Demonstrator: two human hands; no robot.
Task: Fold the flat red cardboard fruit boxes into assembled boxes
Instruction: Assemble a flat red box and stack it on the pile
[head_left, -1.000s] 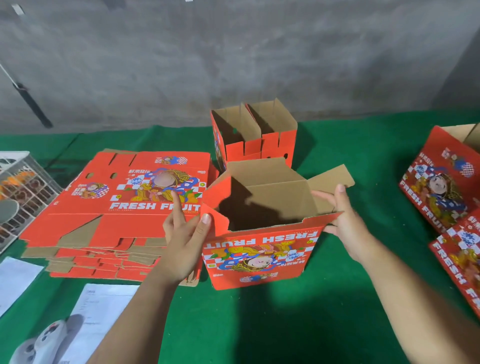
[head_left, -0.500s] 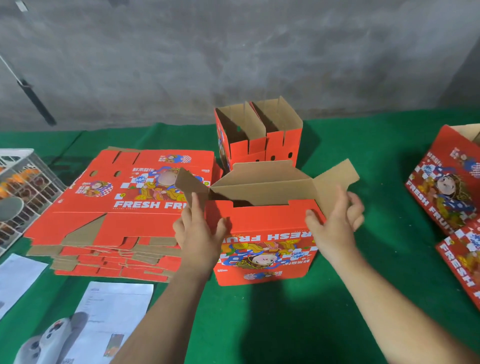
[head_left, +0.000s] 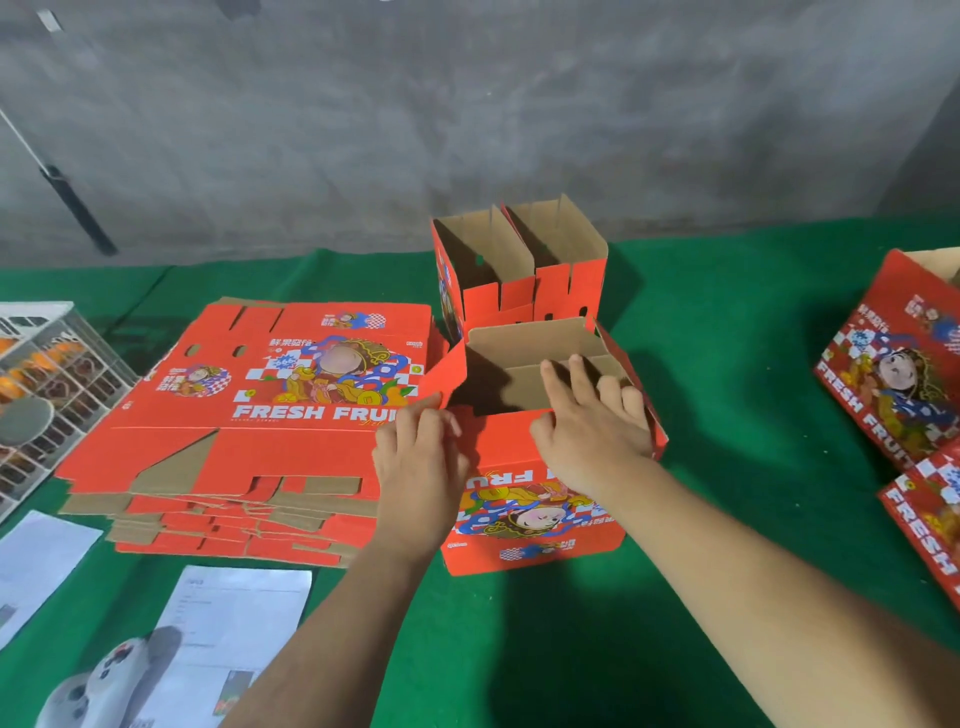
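A half-folded red fruit box (head_left: 535, 514) stands on the green table in front of me, print upside down, brown inside showing. My left hand (head_left: 418, 467) holds its left front corner, fingers curled over the red side flap (head_left: 448, 374). My right hand (head_left: 592, 421) lies over the top right, straight fingers pressing the brown flaps down into the opening. A stack of flat red boxes (head_left: 270, 415) lies to the left. One assembled box (head_left: 519, 275) stands just behind.
More red boxes (head_left: 904, 374) lie at the right edge. A wire crate (head_left: 47, 384) sits at far left. Paper sheets (head_left: 228, 623) and a white controller (head_left: 98, 686) lie at front left. A grey wall runs behind the green table (head_left: 727, 364).
The box's side flaps, spread outward a second ago, have been folded inward. My right hand moved from the right flap onto the top; my left hand shifted to the left front corner.
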